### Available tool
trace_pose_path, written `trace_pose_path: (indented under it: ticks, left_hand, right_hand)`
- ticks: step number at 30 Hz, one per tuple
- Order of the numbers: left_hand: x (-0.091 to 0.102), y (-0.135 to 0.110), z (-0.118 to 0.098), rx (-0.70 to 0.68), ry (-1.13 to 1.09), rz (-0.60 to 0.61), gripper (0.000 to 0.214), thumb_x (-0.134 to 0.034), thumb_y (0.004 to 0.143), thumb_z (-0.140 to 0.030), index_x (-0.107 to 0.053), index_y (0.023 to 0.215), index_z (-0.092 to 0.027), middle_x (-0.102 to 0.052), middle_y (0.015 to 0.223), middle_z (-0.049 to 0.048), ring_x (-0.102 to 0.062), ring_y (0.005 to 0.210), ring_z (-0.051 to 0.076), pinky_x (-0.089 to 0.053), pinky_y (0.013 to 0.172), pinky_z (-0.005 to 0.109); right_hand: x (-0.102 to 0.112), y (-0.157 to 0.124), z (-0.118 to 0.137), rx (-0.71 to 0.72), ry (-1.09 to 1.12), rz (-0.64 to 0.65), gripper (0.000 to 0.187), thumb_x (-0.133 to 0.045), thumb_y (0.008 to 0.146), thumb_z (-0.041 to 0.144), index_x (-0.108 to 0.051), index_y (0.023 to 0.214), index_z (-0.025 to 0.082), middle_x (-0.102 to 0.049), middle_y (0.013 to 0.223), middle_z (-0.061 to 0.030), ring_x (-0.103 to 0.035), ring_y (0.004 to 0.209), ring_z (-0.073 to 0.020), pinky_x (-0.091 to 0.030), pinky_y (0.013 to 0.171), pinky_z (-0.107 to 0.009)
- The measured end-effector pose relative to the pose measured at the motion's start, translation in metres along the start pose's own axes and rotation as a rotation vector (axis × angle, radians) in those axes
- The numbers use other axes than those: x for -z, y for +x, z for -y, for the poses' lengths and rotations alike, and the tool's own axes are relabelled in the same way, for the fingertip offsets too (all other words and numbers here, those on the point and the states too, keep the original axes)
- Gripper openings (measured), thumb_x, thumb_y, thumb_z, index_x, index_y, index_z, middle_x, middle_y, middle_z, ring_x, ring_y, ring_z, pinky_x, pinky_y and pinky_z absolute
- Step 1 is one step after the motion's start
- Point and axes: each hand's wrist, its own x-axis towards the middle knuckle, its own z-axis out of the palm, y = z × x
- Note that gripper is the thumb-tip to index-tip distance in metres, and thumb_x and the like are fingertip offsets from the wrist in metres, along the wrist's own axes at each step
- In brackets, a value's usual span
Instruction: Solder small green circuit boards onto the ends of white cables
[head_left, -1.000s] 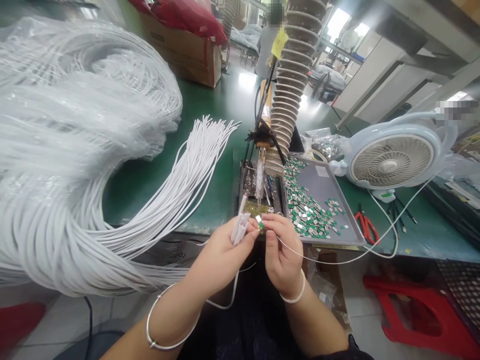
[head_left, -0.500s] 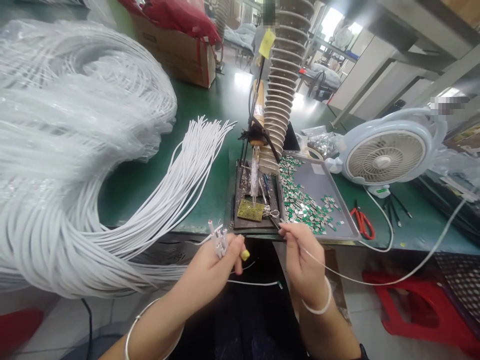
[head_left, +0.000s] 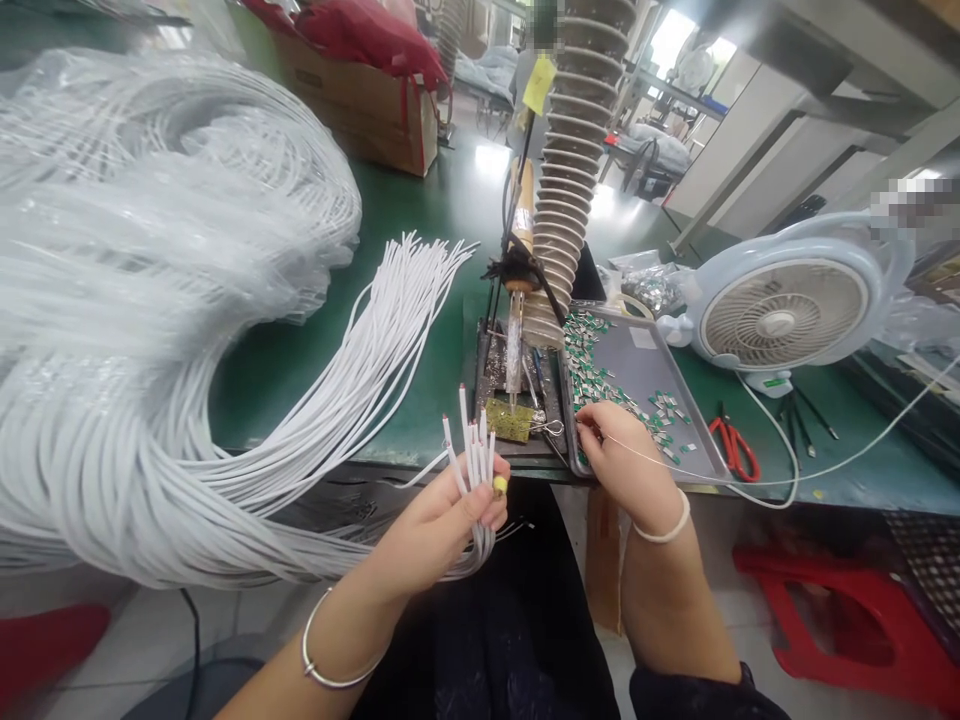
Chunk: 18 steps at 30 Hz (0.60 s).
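My left hand (head_left: 450, 515) is closed around a bunch of white cables (head_left: 472, 450). Their cut ends, some showing reddish cores, fan upward above the fingers, and the lengths hang below the hand. A yellow band (head_left: 500, 486) sits at a fingertip. Over the left rim of the grey metal tray (head_left: 694, 420), my right hand (head_left: 622, 450) pinches a thin pale wire (head_left: 720, 482) that trails off to the right. The tray holds many small green-and-silver connectors (head_left: 592, 375). Just left of the right hand, a soldering iron (head_left: 516, 340) points down at a yellowish sponge (head_left: 508, 420).
A large bundle of white cables (head_left: 300, 430), partly wrapped in plastic, covers the left side. A ribbed duct (head_left: 581, 150) hangs behind the iron. Right of the tray are red-handled pliers (head_left: 739, 450) and a fan (head_left: 780, 310). A red stool (head_left: 832, 620) stands below.
My left hand has risen slightly, and more of the cable ends now show above it. My right hand has moved right and up to the tray rim. The cable with a green tip below is no longer visible.
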Motion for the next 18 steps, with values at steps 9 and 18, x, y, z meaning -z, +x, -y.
trace_pose_path:
  ticks: [9,18]
  left_hand:
    - [-0.012,0.004,-0.008,-0.007,0.004,-0.167,0.028,-0.073,0.070,-0.035,-0.059,0.082,-0.014,-0.047,0.059,-0.0038,-0.039,0.051,0.007,-0.029,0.051,0.025]
    - [-0.015,0.008,-0.006,0.040,0.149,-0.257,0.023,-0.064,0.077,-0.036,-0.052,0.077,-0.017,-0.028,0.044,-0.0123,-0.018,0.041,0.003,-0.012,0.042,0.019]
  right_hand:
    - [0.000,-0.008,0.006,-0.012,0.087,-0.210,0.020,-0.040,0.085,0.016,-0.058,0.093,0.017,-0.059,0.082,-0.0071,-0.057,0.077,-0.0197,-0.046,0.069,-0.033]
    - [-0.002,-0.023,0.042,-0.111,0.580,-0.231,0.009,-0.046,0.087,0.020,-0.055,0.088,0.020,-0.057,0.075,-0.0012,-0.056,0.066,-0.0128,-0.046,0.060,-0.027]
